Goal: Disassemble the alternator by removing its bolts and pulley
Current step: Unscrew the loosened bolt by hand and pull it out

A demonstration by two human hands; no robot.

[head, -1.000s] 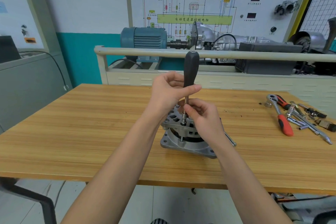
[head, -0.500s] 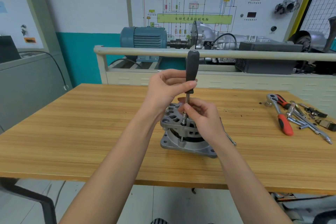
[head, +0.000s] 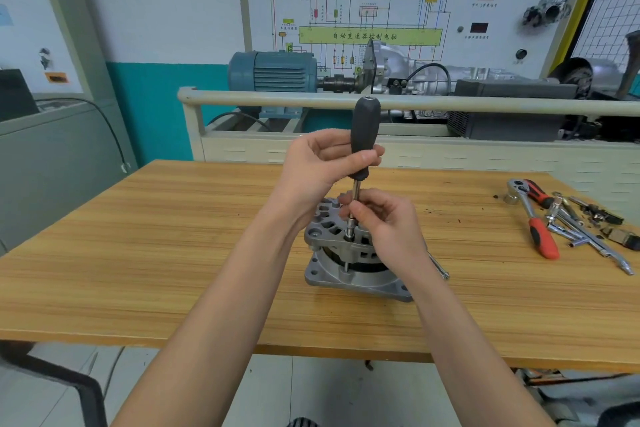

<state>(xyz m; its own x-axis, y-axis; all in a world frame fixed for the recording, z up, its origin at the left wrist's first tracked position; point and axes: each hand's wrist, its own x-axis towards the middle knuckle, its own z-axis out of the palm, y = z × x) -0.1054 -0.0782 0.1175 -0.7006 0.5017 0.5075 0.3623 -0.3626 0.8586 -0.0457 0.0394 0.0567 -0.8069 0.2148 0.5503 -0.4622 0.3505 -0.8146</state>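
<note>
On the wall board behind the bench, a yellow-green bar [head: 370, 36] in the wiring diagram reads 自动变速器控制电脑; the smaller captions beside the two dark red displays to its right are too small to read.

The alternator [head: 349, 253] stands on its flat square flange near the middle of the wooden table [head: 138, 253], finned housing upward. A driver [head: 363, 135] with a black handle stands upright over the housing's near edge, its metal shaft ending in a socket seated on a bolt [head: 349, 237] there. The left hand [head: 318, 163] holds the lower part of the handle, thumb laid across the front and fingers curled behind it. Directly below, the right hand [head: 384, 222] pinches the shaft between thumb and fingertips just above the alternator, with the rest of the hand lying over the housing's right side.

A slim metal rod [head: 438, 265] lies on the table just right of the alternator, partly hidden by the right wrist. Well to the right of the alternator lies a red-handled ratchet [head: 535, 222] among loose sockets and extension bars [head: 585, 229].
</note>
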